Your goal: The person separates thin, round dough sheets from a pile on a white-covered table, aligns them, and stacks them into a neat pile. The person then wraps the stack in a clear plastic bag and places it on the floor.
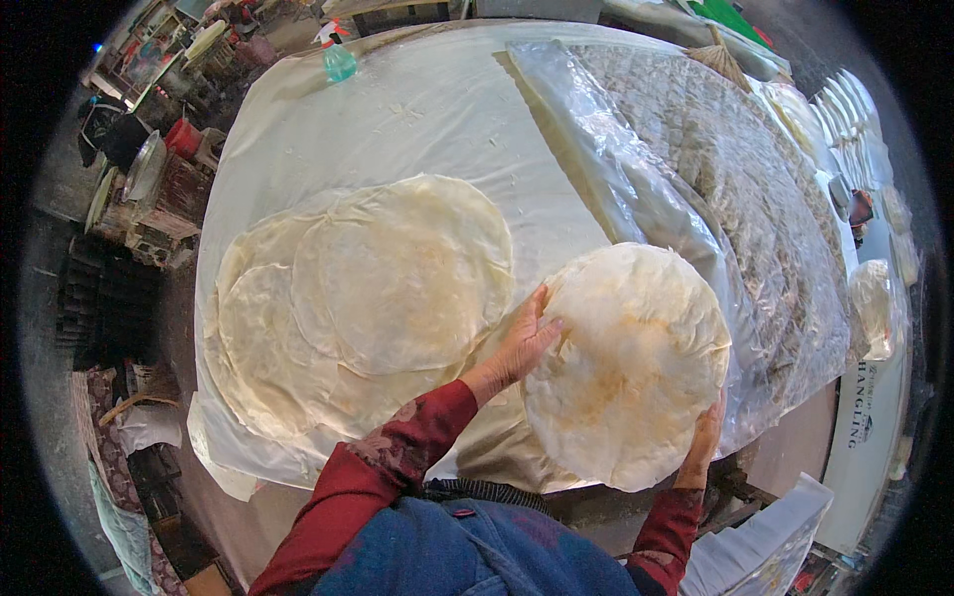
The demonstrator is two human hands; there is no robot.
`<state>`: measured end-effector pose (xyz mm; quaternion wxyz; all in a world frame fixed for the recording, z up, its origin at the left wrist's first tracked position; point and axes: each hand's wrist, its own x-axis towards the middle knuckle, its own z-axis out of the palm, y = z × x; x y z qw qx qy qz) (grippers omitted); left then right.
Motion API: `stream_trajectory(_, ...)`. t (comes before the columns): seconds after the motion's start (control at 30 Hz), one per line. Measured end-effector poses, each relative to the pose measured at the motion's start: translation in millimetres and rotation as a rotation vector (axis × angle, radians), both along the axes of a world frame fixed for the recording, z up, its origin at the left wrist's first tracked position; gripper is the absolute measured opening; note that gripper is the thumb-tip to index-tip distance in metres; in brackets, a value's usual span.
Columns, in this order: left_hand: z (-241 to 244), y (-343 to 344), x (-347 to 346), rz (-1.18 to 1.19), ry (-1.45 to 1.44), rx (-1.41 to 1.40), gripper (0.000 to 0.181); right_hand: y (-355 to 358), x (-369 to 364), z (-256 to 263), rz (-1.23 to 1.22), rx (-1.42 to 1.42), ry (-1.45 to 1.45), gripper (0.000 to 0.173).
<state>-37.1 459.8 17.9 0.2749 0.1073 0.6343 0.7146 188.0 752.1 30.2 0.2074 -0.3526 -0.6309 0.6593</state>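
Note:
A thin, round, cream-coloured sheet [633, 372] with tan patches is tilted up in front of my body; I cannot tell its material. My left hand [528, 331] grips its left edge, with the thumb lying on the upper face. At the lower right rim is my right hand [704, 439], its fingers partly hidden behind the sheet. Several similar round sheets [410, 283] lie overlapped to the left on a table covered with pale plastic sheeting [402, 134]. Some of those sheets are wrinkled at their edges.
Clear plastic film [715, 171] covers a wide grey, fibrous-looking layer on the right. A spray bottle [339, 61] stands at the far left edge, and a straw brush [721, 61] lies at the far right. Beside the table are a red bucket [182, 138] and dark stacked crates [112, 298].

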Motion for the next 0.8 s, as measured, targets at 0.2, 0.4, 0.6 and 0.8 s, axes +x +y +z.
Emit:
stream_trajectory(0.2,-10.5,-10.9,5.0,0.011,0.062,0.059,0.081,40.0,21.9,29.8,0.173,0.452,-0.25,0.062)
stream_trajectory(0.4,8.7,-86.8,28.5,0.213,0.154,-0.144,0.07,-80.8,-123.0,117.2,0.763,1.429,-0.19,0.057)
stream_trajectory(0.6,-30.8,-234.8,28.2,0.819,0.149,-0.375,0.057,-144.0,-215.5,41.5,1.051,1.537,-0.127,0.056)
stream_trajectory(0.8,-26.3,-287.8,7.4,0.867,-0.17,-0.043,0.059,-144.3,-220.1,26.0,1.151,1.432,-0.338,0.054)
